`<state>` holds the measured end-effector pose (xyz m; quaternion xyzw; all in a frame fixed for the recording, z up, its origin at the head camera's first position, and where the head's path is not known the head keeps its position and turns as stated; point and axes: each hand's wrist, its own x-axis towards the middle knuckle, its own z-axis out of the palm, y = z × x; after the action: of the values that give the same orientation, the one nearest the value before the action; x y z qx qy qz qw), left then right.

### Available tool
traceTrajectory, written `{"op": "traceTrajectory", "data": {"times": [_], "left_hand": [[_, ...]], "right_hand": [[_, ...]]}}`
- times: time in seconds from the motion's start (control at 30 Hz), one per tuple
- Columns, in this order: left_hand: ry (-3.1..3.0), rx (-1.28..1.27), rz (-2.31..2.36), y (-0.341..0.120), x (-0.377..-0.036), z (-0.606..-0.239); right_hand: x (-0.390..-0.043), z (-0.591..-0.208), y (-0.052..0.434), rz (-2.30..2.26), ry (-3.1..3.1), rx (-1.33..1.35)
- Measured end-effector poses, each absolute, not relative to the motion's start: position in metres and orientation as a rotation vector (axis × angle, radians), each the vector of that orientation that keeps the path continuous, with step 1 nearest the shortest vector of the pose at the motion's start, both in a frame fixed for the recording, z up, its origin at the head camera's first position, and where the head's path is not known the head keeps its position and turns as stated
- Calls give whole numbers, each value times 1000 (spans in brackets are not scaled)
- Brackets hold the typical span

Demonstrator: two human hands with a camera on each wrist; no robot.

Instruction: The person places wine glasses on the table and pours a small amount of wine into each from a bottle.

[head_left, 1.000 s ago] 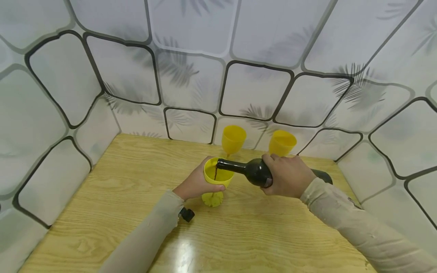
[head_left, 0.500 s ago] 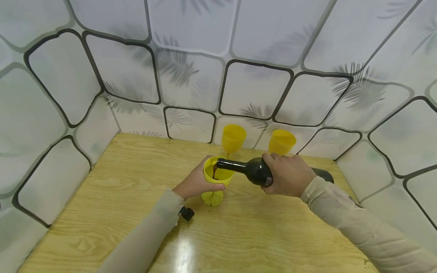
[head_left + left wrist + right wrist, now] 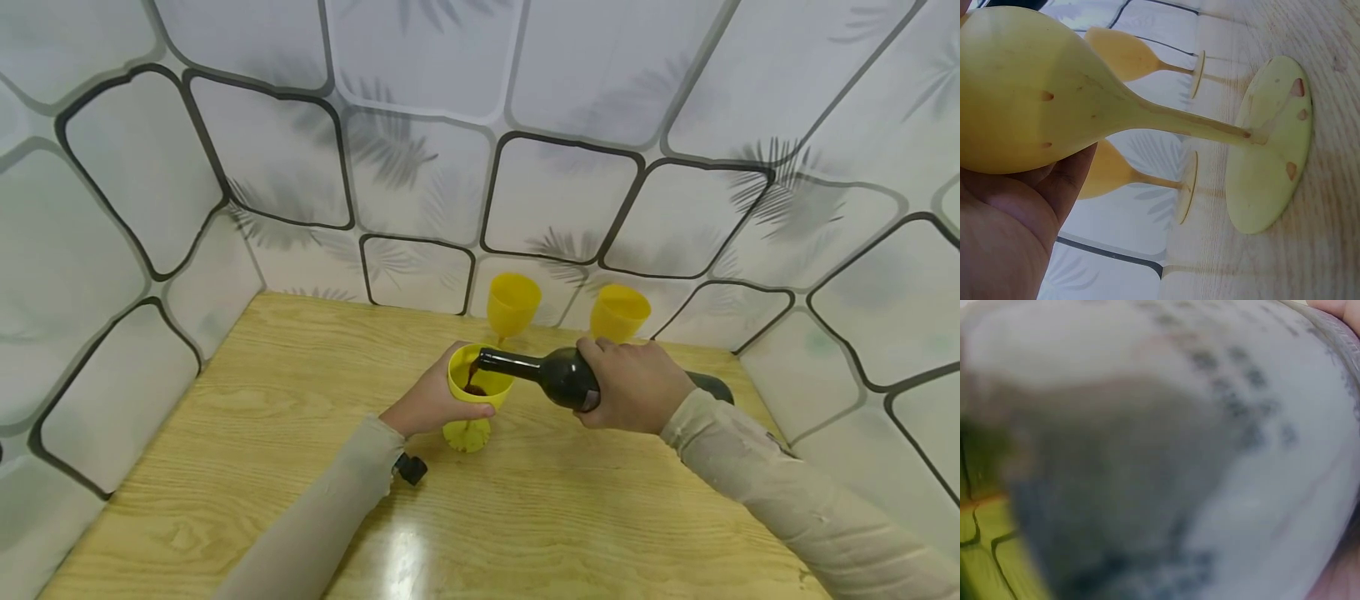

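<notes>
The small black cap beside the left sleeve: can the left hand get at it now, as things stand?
Probably not at once. The left hand grips the yellow goblet while the bottle pours into it. The black cap lies uncovered on the table, so only that grip hinders.

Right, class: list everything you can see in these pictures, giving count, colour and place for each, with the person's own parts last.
Goblet being filled: one, yellow, table centre, dark liquid inside.
Spare goblets: two, yellow, at the back wall, the second to its right.
Bottle: one, dark, tipped with its mouth over the goblet.
Stopper: one, black, on the table by the left sleeve.
Table: one, light wood.
Wall panels: white, black-outlined, on three sides.
Left hand: holds the goblet's bowl.
Right hand: grips the bottle.
</notes>
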<state>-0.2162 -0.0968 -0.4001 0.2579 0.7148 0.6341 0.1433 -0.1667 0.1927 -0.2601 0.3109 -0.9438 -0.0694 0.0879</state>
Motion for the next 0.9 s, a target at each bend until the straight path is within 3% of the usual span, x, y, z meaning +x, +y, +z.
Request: {"op": "traceTrajectory", "data": {"times": [0.9], "left_hand": [[2023, 752, 1858, -96, -215, -400]], "right_hand": [[-165, -261, 192, -234, -2788, 920]]}}
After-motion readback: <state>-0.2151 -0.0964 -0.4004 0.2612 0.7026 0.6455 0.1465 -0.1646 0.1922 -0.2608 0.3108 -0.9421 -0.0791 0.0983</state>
